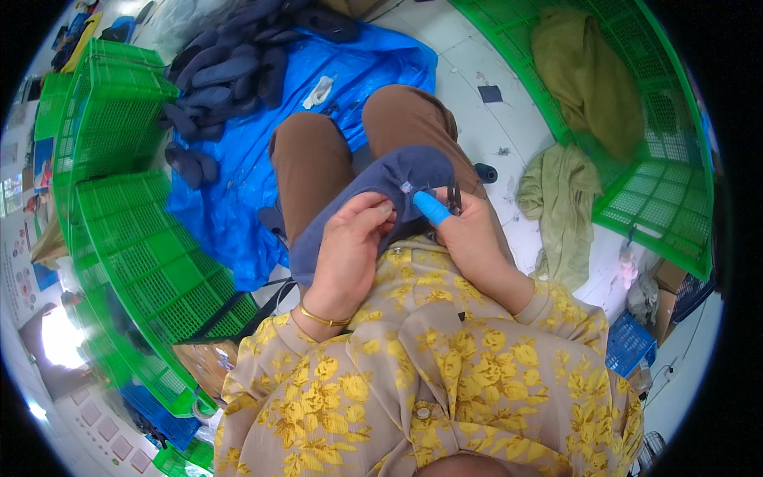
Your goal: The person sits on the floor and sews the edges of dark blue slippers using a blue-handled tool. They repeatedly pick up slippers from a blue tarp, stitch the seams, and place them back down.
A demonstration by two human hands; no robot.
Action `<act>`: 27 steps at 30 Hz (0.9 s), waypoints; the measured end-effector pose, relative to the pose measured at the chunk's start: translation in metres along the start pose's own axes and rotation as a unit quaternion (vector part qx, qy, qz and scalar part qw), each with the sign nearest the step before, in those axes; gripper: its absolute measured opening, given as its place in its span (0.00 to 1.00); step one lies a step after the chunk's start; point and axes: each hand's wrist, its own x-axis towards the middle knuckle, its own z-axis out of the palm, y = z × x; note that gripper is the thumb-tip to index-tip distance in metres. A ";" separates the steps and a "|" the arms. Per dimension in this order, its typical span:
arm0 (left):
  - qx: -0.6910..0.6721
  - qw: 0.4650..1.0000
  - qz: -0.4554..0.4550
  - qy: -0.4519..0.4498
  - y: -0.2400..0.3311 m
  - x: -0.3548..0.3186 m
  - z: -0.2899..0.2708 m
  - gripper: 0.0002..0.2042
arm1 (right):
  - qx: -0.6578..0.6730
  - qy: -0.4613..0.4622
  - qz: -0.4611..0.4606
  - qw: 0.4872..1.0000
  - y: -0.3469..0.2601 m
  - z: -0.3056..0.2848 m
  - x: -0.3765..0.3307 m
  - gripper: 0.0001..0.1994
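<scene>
Across my lap lies a navy blue stuffed fabric cushion (330, 230), curved like a neck pillow. My left hand (354, 242) is closed on its near edge, thumb and fingers pinching the cloth. A small whitish spot shows on the fabric by the fingertips. Small dark thread snips (454, 197) stick up from my right hand (475, 238), which is closed around them. Blue tape wraps the right thumb, whose tip rests at the cushion beside the whitish spot. The right fingers are partly hidden behind the cushion and snips.
A heap of similar navy cushions (226, 71) lies on a blue plastic sheet (373, 63) ahead left. Green plastic crates (151, 246) line the left. Another green crate (664, 207) at right holds olive cloth; pale green cloth (560, 199) and a dark thread spool (486, 172) lie nearby.
</scene>
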 end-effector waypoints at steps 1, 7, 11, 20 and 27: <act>0.002 1.000 -0.001 0.004 0.000 0.000 0.000 0.08 | -0.008 0.003 -0.002 1.000 0.000 0.000 -0.001 0.07; 0.005 1.000 -0.002 0.027 -0.001 0.000 0.001 0.05 | -0.027 0.006 -0.013 1.000 0.004 0.000 -0.002 0.07; 0.012 0.999 -0.002 0.037 -0.002 0.002 0.003 0.05 | -0.022 0.004 -0.018 1.000 0.002 0.001 -0.001 0.06; 0.124 0.989 0.015 0.084 0.002 0.007 0.024 0.09 | -0.072 0.030 -0.091 0.993 0.017 0.003 0.006 0.06; 0.179 0.977 0.022 0.116 0.000 0.012 0.031 0.12 | -0.101 0.014 -0.120 0.988 0.016 0.001 0.007 0.06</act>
